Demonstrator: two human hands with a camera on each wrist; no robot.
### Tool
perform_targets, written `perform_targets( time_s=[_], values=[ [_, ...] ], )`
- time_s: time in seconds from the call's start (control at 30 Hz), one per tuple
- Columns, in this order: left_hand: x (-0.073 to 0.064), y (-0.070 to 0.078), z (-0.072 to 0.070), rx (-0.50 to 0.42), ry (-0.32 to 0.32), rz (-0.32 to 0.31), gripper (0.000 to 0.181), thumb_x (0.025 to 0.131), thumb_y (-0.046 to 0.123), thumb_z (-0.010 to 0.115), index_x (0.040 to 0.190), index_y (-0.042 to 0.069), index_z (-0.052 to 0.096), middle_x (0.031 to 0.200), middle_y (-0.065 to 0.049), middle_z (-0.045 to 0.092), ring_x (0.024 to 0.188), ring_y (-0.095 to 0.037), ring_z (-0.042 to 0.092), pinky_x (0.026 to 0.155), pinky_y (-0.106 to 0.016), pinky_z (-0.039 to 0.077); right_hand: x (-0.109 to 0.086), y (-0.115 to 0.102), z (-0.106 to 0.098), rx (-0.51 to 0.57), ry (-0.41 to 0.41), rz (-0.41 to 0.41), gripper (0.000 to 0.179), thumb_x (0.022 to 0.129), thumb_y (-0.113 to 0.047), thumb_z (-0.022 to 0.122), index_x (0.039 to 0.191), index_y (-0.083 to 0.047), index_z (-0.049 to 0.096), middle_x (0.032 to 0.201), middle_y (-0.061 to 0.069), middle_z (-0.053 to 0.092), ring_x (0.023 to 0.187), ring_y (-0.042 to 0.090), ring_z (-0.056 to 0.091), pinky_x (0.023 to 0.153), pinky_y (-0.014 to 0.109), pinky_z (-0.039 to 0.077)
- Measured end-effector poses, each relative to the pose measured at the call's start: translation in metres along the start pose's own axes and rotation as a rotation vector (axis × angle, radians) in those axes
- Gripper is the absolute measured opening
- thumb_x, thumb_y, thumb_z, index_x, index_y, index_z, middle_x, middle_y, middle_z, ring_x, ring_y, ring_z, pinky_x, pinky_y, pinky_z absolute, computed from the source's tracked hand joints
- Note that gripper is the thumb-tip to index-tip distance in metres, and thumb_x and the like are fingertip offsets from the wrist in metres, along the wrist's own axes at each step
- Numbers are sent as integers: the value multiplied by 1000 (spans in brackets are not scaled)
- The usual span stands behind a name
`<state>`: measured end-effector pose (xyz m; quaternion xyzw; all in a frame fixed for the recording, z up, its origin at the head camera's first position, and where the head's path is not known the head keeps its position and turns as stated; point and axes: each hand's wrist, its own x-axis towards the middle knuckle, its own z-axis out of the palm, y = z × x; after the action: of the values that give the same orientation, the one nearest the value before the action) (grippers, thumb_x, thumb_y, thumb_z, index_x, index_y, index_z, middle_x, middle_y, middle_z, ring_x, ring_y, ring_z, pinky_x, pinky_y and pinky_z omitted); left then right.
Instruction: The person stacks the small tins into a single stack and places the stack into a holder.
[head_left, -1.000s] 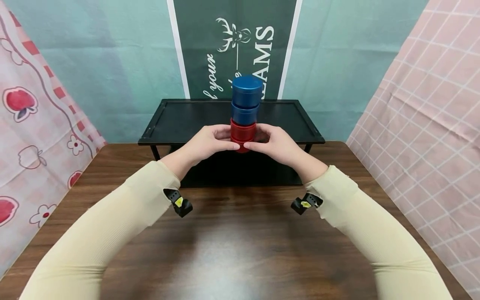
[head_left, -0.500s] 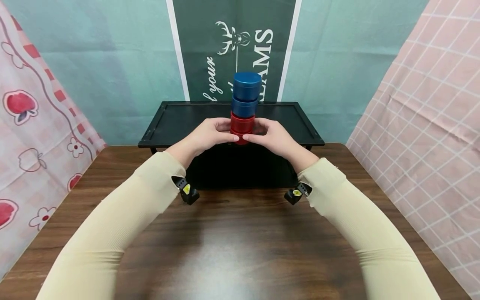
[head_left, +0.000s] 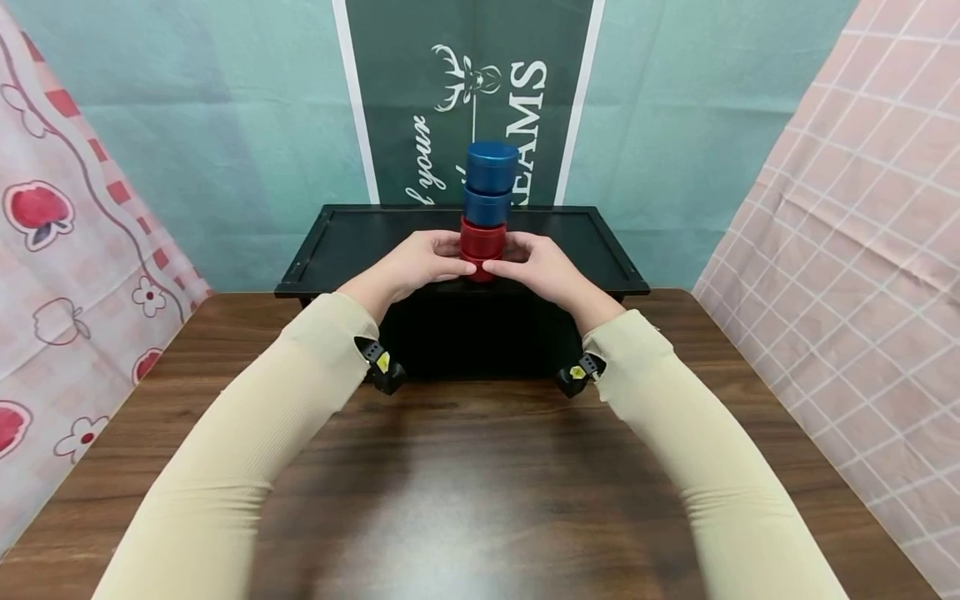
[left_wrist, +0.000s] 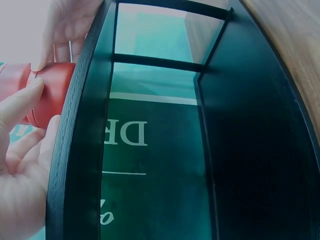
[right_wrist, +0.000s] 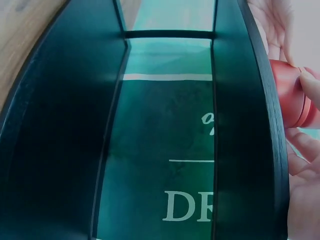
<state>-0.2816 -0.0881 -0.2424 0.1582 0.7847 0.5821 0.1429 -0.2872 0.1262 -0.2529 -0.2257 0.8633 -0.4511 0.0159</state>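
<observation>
A column of round metallic tins stands upright in the head view, with a blue tin above a red tin. Each colour has a seam or joint around it. My left hand grips the red part from the left, its thumb on the front. From the right, my right hand holds the same red part, thumb also in front. In the left wrist view the base of the red tin meets the edge of the black shelf's top board; whether it touches the surface cannot be told.
The low black shelf stands at the back of the brown wooden table, with an open space under its top. Behind hangs a teal cloth. Patterned cloths flank the table, fruit print left and pink grid right.
Both hands and the stack of tins have moved slightly up and away in the head view, toward the shelf top. The forearms have drawn closer together. Both hands keep their hold on the red tin.
</observation>
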Motion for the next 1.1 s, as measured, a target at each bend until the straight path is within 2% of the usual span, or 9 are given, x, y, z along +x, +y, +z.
perform_targets(
  time_s=[0.4,0.73,1.1],
  values=[
    [-3,-1,-1,33,20,18,60,89,17,64,142,9,37,137,-6,48,118,-17,51,96,-32,44,3,1,8,-13,57,-4,58,86,-39,66,133,-9,50,126,7,57,110,20,54,95,41,44],
    [2,-3,1,28,3,24,59,90,15,63,142,7,37,136,-8,48,116,-18,52,95,-32,44,2,4,9,-37,73,7,58,87,-38,65,134,-8,49,127,8,56,111,21,54,96,42,43],
    [0,0,3,37,-2,-19,60,90,15,62,142,5,34,138,-9,46,117,-19,51,96,-33,44,1,5,12,-68,75,10,57,88,-40,62,134,-9,49,127,7,56,111,21,55,96,42,43]
  ],
)
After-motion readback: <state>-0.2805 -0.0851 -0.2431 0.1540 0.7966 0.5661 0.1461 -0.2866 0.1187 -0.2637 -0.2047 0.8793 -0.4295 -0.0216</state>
